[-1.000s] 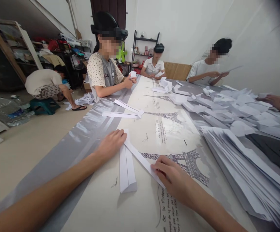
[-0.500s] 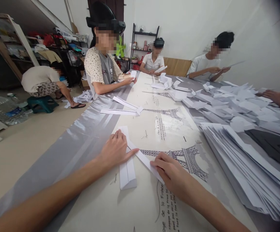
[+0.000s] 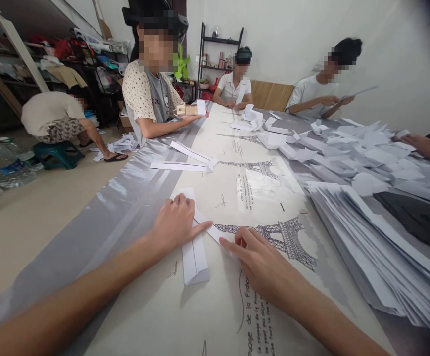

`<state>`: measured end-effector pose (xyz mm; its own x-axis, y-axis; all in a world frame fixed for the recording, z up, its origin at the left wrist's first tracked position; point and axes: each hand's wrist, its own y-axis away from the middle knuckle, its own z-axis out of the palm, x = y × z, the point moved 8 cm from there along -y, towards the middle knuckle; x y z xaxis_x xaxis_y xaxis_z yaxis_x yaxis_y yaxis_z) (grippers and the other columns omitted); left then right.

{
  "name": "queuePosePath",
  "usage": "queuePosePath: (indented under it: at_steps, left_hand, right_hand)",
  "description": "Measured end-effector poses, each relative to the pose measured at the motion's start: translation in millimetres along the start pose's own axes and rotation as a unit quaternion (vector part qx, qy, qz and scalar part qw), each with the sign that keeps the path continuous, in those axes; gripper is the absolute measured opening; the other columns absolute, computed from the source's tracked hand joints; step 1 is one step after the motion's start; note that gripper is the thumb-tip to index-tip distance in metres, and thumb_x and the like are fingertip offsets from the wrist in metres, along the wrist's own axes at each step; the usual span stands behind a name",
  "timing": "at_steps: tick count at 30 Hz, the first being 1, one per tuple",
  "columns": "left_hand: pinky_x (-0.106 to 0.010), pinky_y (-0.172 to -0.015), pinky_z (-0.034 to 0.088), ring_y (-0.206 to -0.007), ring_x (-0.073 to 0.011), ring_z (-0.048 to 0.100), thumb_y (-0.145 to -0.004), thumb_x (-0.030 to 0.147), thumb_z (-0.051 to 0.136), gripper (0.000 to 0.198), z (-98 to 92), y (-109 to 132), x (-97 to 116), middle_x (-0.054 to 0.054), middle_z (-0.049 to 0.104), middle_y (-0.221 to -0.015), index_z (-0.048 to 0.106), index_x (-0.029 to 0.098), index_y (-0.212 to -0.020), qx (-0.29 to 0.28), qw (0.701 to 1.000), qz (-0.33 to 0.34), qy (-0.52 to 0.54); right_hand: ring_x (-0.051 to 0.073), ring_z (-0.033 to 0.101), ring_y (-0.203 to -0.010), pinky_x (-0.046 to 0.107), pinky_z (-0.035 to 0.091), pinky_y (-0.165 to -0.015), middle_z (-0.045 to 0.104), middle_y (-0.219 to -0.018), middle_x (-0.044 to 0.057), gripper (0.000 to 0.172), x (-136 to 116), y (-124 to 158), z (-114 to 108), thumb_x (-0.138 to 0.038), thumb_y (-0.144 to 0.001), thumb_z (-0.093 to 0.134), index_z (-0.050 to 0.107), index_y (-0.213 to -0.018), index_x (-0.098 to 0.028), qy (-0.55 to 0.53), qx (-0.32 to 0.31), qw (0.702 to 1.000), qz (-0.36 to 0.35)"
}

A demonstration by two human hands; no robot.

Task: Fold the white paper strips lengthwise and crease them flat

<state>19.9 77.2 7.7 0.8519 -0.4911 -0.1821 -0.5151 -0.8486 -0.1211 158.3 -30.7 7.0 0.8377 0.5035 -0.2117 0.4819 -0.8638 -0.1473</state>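
Observation:
A folded white paper strip piece (image 3: 194, 257) lies on the table cover (image 3: 237, 188) in front of me, with a second strip angled off to the right. My left hand (image 3: 175, 225) lies flat on the upper part of the paper, forefinger stretched toward the angled strip. My right hand (image 3: 259, 264) rests over the lower end of that angled strip, forefinger pointing left along it and pressing it down. The two forefingers nearly meet.
A thick fanned stack of white sheets (image 3: 378, 247) fills the right side. Loose folded papers (image 3: 333, 153) pile up farther back. Two folded strips (image 3: 188, 160) lie mid-table. Three people sit around the table handling paper; another person crouches on a stool (image 3: 57, 153) at left.
My left hand slid down the paper toward me and its forefinger stretched out. My right hand moved left along the angled strip, covering more of it. The view tilted slightly.

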Motion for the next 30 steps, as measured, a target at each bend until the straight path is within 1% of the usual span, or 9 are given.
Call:
queuePosePath:
  at_steps: [3,4,6,8,9,11,14,19,30]
  left_hand:
    - [-0.051,-0.09,0.045,-0.105,-0.0392,0.059,-0.094,0.069,0.047,0.064,-4.7,-0.9,-1.3,-0.023,0.064,-0.11,0.065,0.009,-0.104,0.055,0.997,0.016,0.043]
    - [-0.054,-0.096,0.042,-0.11,-0.0391,0.057,-0.095,0.063,0.051,0.055,-6.9,-1.4,1.5,-0.021,0.062,-0.116,0.065,0.011,-0.104,0.08,0.993,0.047,0.073]
    - [-0.052,-0.105,0.037,-0.116,-0.0328,0.054,-0.101,0.046,0.05,0.032,-9.1,-1.2,11.4,-0.014,0.06,-0.122,0.065,0.018,-0.102,0.107,0.969,0.146,0.167]
    - [-0.043,-0.104,0.04,-0.112,-0.0242,0.056,-0.105,0.03,0.044,0.023,-6.3,-1.1,18.9,-0.008,0.061,-0.117,0.065,0.022,-0.102,0.074,0.924,0.229,0.296]
    - [-0.038,-0.1,0.042,-0.108,-0.0215,0.057,-0.105,0.027,0.044,0.022,-3.5,-2.4,19.6,-0.006,0.06,-0.113,0.065,0.023,-0.102,0.045,0.9,0.243,0.36]
    - [-0.033,-0.094,0.046,-0.105,-0.0197,0.058,-0.102,0.029,0.051,0.015,2.8,-6.4,17.2,-0.005,0.059,-0.109,0.065,0.023,-0.101,-0.009,0.859,0.23,0.457]
    - [-0.033,-0.092,0.045,-0.103,-0.0201,0.058,-0.097,0.032,0.06,0.011,8.2,-10.8,14.4,-0.004,0.058,-0.109,0.065,0.023,-0.097,-0.05,0.832,0.201,0.514]
    - [-0.035,-0.089,0.044,-0.097,-0.0207,0.058,-0.093,0.033,0.064,0.012,10.6,-16.8,15.2,-0.003,0.058,-0.101,0.068,0.022,-0.09,-0.061,0.825,0.177,0.534]
    - [-0.035,-0.084,0.044,-0.095,-0.0218,0.059,-0.093,0.033,0.063,0.016,11.4,-18.6,16.3,-0.004,0.062,-0.093,0.07,0.022,-0.085,-0.048,0.824,0.164,0.541]
  right_hand:
    - [0.024,0.055,-0.092,0.035,0.053,-0.072,0.056,-0.108,0.012,0.071,-7.9,0.5,5.2,0.015,-0.07,0.036,0.054,-0.132,-0.013,0.037,0.013,0.998,-0.052]
    - [0.024,0.054,-0.091,0.036,0.054,-0.073,0.055,-0.107,0.012,0.071,-8.9,0.2,7.1,0.016,-0.068,0.035,0.053,-0.131,-0.012,0.041,0.01,0.997,-0.059]
    - [0.023,0.053,-0.089,0.036,0.054,-0.072,0.055,-0.104,0.012,0.068,-9.4,-0.7,8.7,0.015,-0.069,0.034,0.053,-0.129,-0.01,0.042,0.008,0.997,-0.063]
    - [0.023,0.053,-0.086,0.036,0.054,-0.07,0.054,-0.103,0.012,0.061,-8.6,-1.7,7.6,0.013,-0.075,0.033,0.053,-0.128,-0.011,0.027,0.007,0.998,-0.062]
    - [0.022,0.053,-0.085,0.034,0.053,-0.069,0.053,-0.103,0.012,0.057,-7.9,-2.1,6.2,0.011,-0.08,0.033,0.052,-0.128,-0.013,0.014,0.008,0.998,-0.061]
    - [0.02,0.053,-0.084,0.032,0.053,-0.066,0.053,-0.104,0.011,0.049,-6.2,-2.7,3.1,0.005,-0.089,0.034,0.052,-0.129,-0.016,-0.016,0.01,0.998,-0.057]
    - [0.019,0.053,-0.082,0.031,0.053,-0.067,0.053,-0.103,0.009,0.036,-3.1,-3.4,-0.2,-0.004,-0.098,0.036,0.054,-0.126,-0.017,-0.049,0.007,0.998,-0.043]
    - [0.019,0.056,-0.086,0.034,0.055,-0.072,0.052,-0.108,0.009,0.021,2.0,-4.6,1.0,-0.018,-0.103,0.045,0.059,-0.119,-0.017,-0.086,-0.004,0.996,-0.014]
    - [0.018,0.059,-0.085,0.035,0.056,-0.071,0.053,-0.112,0.01,0.023,7.0,-4.4,5.4,-0.021,-0.106,0.039,0.059,-0.118,-0.018,-0.104,-0.011,0.994,-0.003]
